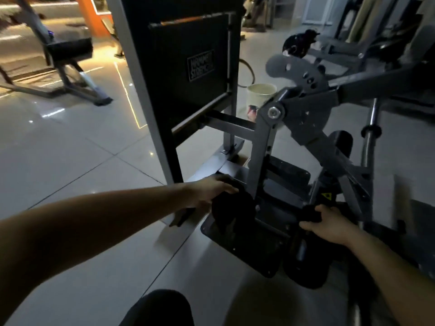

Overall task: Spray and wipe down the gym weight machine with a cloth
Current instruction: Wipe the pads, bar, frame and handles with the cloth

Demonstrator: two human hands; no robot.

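Note:
The grey and black weight machine (261,142) fills the middle and right of the head view, with its shrouded weight stack (188,67) at the back. My left hand (209,191) grips a black cloth (231,208) that wraps around the base of the grey upright post (259,165). My right hand (329,224) holds the other end of the black cloth (310,214) just right of that post, above the black footplate (247,245). No spray bottle shows.
A cream bucket (260,97) stands on the tiled floor behind the machine. Another bench machine (68,60) stands at the far left, more equipment at the far right (376,43). My dark-clothed knee (160,309) is at the bottom edge. Pale floor tiles (58,156) spread to the left.

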